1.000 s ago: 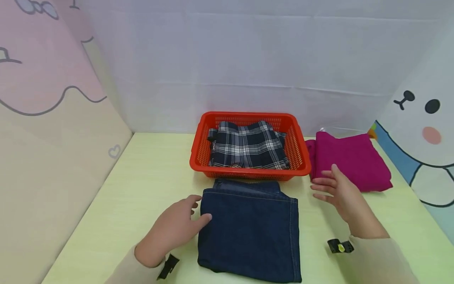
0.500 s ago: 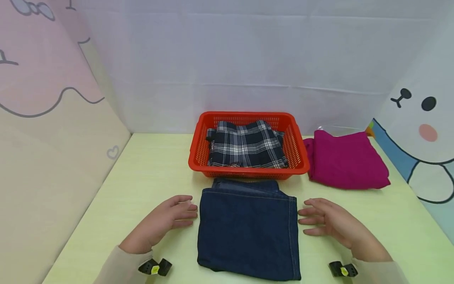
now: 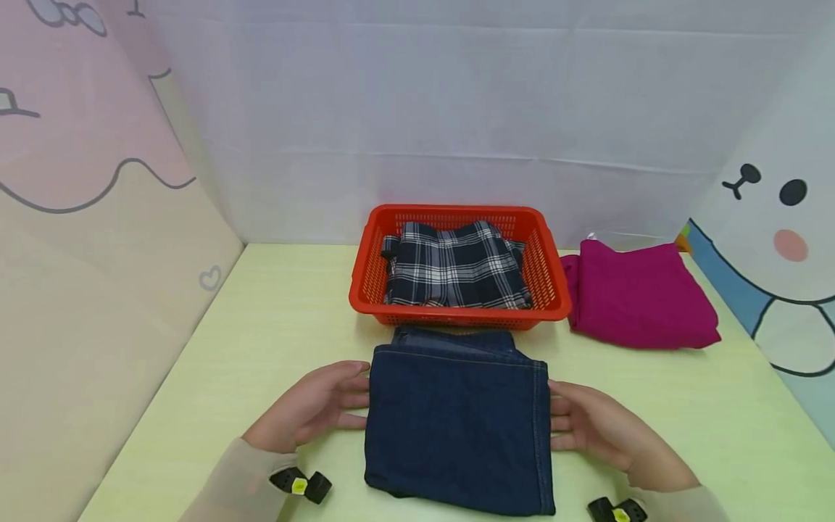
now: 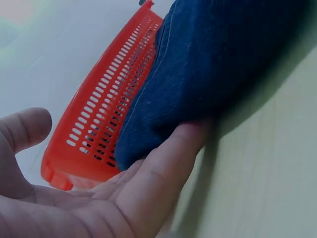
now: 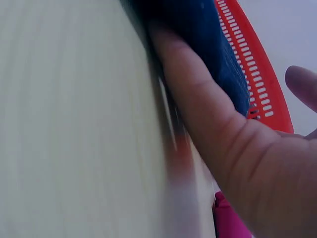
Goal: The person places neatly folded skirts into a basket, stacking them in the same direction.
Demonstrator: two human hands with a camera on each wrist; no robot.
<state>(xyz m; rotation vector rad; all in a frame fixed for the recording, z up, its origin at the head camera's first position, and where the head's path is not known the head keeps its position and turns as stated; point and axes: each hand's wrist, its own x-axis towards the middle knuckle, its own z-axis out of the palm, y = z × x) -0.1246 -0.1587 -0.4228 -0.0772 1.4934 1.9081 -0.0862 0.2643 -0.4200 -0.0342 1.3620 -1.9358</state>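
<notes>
Dark blue folded jeans (image 3: 457, 428) lie flat on the pale table in front of the red basket. At their left edge is my left hand (image 3: 320, 406), fingers stretched out and tips tucked against the underside of the denim (image 4: 198, 64); its thumb stands apart in the left wrist view. My right hand (image 3: 596, 424) mirrors it on the other side, its straight fingers reaching under the right edge, where the denim (image 5: 190, 25) hides the fingertips. Neither hand curls round the jeans.
Behind the jeans stands the red plastic basket (image 3: 459, 317) with a folded plaid garment (image 3: 450, 264) in it. Folded magenta cloth (image 3: 642, 297) lies to the basket's right. A white wall closes the back, and printed panels flank both sides of the table (image 3: 261, 312).
My right hand has come down and left from beside the magenta cloth to the jeans' right edge. The left hand has turned, pulled back slightly, then moved in to the left edge.
</notes>
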